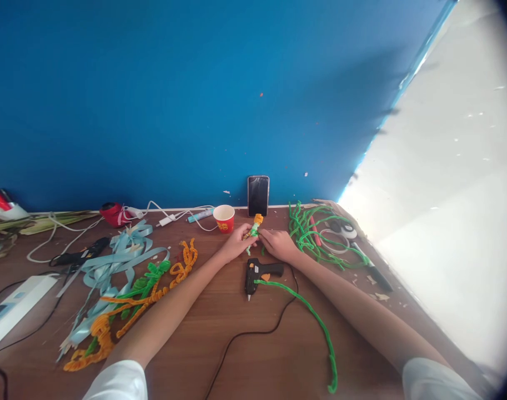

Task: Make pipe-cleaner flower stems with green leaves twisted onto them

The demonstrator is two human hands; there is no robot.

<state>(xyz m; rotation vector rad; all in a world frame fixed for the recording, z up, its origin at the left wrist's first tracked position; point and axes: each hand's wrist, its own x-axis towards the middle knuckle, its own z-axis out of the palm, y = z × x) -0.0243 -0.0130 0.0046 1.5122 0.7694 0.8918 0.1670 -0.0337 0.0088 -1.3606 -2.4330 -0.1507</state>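
Note:
Near the back of the table, my left hand (237,242) is closed around a small pipe-cleaner craft (255,226) with an orange top and green lower part. My right hand (277,245) meets it from the other side, its fingertips pinched against the green part. What exactly lies between those fingers is too small to make out. Just below both hands a black glue gun (251,276) lies on its side, nozzle toward me. A long green pipe cleaner (315,315) curves from the glue gun toward the front of the table.
A phone (258,195) leans on the blue wall behind a red paper cup (225,224). Green pipe cleaners (305,236) lie right. Orange pipe cleaners (103,333), light blue ribbon (111,266), another glue gun (84,253) and a power strip (18,305) lie left. A cord (253,333) crosses the front.

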